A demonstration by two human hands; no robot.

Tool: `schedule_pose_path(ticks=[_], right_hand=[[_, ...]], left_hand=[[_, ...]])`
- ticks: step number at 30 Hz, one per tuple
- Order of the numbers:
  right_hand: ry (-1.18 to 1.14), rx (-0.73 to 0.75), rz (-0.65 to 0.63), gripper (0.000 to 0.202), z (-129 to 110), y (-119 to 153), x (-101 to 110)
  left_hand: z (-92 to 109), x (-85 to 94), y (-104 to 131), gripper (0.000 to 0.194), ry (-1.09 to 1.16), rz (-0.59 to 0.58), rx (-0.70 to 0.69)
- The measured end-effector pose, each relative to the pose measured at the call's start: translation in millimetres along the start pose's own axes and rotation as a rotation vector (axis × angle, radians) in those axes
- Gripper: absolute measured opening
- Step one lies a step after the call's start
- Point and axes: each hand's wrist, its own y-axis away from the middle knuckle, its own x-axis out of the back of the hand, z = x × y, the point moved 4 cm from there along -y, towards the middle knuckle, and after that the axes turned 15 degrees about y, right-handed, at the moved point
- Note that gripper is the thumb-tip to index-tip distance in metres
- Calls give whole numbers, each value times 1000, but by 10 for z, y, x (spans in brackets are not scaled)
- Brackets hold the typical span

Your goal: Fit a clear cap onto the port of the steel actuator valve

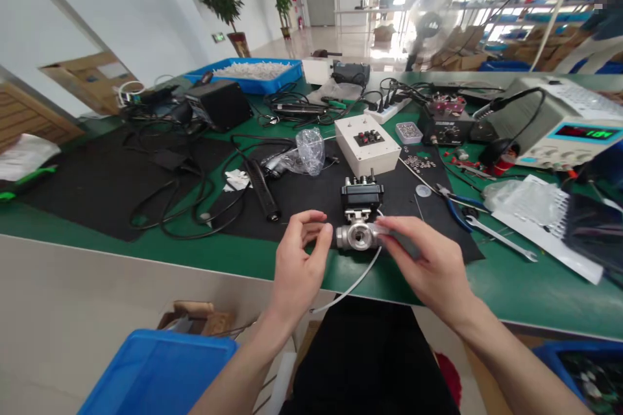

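A valve (360, 220) stands on a mat (146, 175) near the front edge of the table (511, 285), between the left hand (298, 259) and the right hand (428, 259). Just behind it sits a switch box (367, 142), with a plastic bag (306, 152) to the left. Pliers (455, 204) and a wrench (501, 238) lie to the right, a power supply (559, 130) beyond them, and a tray (250, 74) at the far left.

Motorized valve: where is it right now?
Head view, bottom centre: the motorized valve sits at the black mat's near edge, between the left hand and right hand, just in front of the white button box.
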Motion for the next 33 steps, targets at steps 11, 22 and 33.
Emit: schedule_pose_path(ticks=[11, 22, 33], right_hand=[[254, 368, -204, 63, -233, 243, -275], [-40, -285, -16, 8, -33, 105, -209], [-260, -586, -173, 18, 97, 52, -489]], left_hand=[[169, -96, 210, 17, -195, -196, -395], [102, -307, -11, 9, -96, -249, -221], [-160, -403, 43, 20, 14, -132, 55]])
